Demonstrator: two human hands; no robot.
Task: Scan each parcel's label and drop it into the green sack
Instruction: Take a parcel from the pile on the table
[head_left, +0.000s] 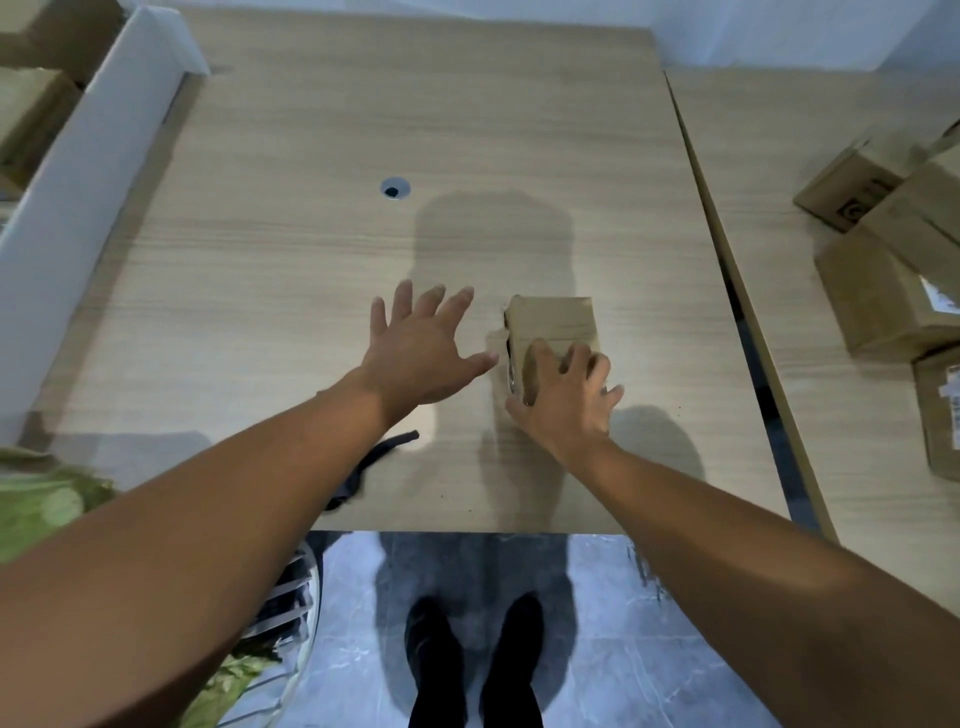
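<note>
Right hand (566, 410) clamps its fingers on the parcel (553, 319) near the front edge of the desk (291, 260), left hand (421, 358) beside it, fingers spread.

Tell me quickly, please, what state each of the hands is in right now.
Left hand: open, fingers spread, holding nothing, just left of the parcel.
Right hand: grips the parcel's near end on the table.

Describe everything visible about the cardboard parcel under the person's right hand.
The parcel is a small brown cardboard box lying flat on the light wood table, toward its front edge. Its left side looks torn, something shiny showing there. The right hand grips its near end; the left hand spreads open just beside it. No label shows.
</note>
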